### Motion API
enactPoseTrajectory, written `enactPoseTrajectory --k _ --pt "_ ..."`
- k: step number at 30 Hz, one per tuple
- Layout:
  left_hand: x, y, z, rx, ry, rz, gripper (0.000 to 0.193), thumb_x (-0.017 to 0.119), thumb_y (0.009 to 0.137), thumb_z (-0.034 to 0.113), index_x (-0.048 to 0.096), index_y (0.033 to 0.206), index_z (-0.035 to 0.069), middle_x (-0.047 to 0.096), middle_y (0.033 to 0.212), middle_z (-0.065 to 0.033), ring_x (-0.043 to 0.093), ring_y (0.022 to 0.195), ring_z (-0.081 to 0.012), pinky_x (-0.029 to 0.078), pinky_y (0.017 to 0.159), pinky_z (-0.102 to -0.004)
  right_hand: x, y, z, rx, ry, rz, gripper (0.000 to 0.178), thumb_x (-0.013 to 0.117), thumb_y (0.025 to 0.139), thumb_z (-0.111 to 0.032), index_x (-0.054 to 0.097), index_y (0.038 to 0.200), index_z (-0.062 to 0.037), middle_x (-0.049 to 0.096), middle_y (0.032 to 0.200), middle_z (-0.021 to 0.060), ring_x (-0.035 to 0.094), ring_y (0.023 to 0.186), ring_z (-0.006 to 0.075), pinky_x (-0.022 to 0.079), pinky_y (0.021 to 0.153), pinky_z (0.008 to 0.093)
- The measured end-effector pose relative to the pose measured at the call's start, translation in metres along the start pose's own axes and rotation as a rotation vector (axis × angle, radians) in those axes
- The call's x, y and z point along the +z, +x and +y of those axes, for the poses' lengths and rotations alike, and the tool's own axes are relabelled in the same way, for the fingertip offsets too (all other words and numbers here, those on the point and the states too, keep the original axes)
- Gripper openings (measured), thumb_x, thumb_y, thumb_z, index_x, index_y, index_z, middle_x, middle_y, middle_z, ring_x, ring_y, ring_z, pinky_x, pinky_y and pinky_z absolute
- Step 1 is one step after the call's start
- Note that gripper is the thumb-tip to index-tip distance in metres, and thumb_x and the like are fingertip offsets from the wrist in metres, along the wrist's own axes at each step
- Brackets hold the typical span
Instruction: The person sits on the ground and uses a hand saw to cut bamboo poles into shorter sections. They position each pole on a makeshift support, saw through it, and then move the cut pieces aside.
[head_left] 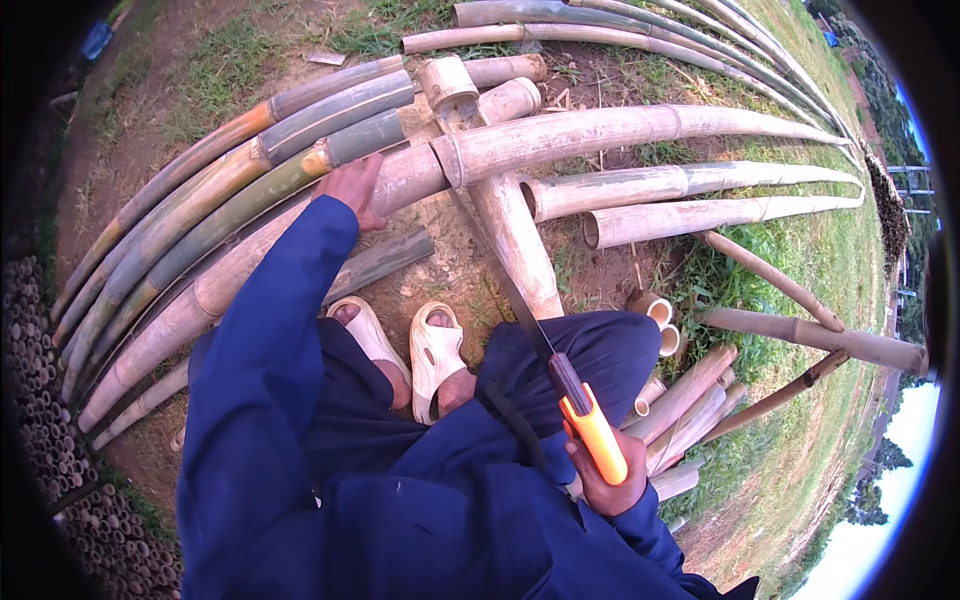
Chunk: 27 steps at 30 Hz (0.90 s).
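Note:
A thick pale bamboo pole (250,262) runs from lower left to far right, with a dark cut line across it near the middle. My left hand (352,188) grips the pole just left of that cut, thumb and fingers spread over its round side. In my right hand (612,488) is the orange handle of a hand saw (530,322), fingers wrapped round it. The long thin blade slants up and away to the left, its far end at the cut. Whether the teeth sit inside the cut is hidden. Beneath the cut, a pale bamboo support (515,245) crosses under the pole.
Several greenish bamboo poles (300,135) lie beyond my left arm. More poles (690,183) stretch away at the right. Short cut pieces (690,410) are heaped by my right knee. My sandalled feet (437,355) stand below the pole. Stacked bamboo ends (110,540) fill the lower left.

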<state>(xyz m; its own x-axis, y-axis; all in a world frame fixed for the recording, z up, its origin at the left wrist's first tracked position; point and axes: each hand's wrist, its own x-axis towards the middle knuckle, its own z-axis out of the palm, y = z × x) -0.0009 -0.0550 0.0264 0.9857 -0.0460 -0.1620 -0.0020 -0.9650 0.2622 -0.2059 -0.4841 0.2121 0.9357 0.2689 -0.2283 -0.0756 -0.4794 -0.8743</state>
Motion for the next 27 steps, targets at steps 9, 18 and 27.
enactPoseTrajectory --k 9,18,27 --pt "-0.003 0.003 -0.006 0.002 -0.018 -0.044 0.09 0.092 0.057 0.03 0.047 0.13 0.006 0.067 0.116 -0.0257 0.066 0.109 -0.0476 0.054 0.094 -0.0529 0.026 0.039 0.006 0.088 0.003 -0.09 0.022 0.074 0.095 -0.002 0.07 0.115 0.0062 0.074 0.092 0.0087 0.065 0.085 0.0098 0.052 0.079 0.0271" --pt "-0.005 0.011 -0.004 0.023 -0.059 -0.087 0.089 0.093 0.058 0.029 0.046 0.13 0.005 0.067 0.119 -0.0267 0.065 0.111 -0.0484 0.053 0.098 -0.0526 0.06 0.075 0.017 -0.04 0.013 0.025 0.018 0.073 0.092 -0.006 0.07 0.106 0.0043 0.068 0.077 0.0228 0.07 0.068 0.0369 0.053 0.064 0.0377" --pt "0.0 0.001 0.004 -0.006 0.006 -0.045 0.086 0.096 0.059 0.036 0.048 0.125 0.007 0.067 0.119 -0.0236 0.066 0.115 -0.044 0.055 0.098 -0.0515 0.039 0.045 0.015 -0.027 -0.015 0.019 0.022 0.073 0.092 -0.005 0.072 0.113 0.0016 0.074 0.087 0.0215 0.077 0.081 0.035 0.057 0.072 0.036"
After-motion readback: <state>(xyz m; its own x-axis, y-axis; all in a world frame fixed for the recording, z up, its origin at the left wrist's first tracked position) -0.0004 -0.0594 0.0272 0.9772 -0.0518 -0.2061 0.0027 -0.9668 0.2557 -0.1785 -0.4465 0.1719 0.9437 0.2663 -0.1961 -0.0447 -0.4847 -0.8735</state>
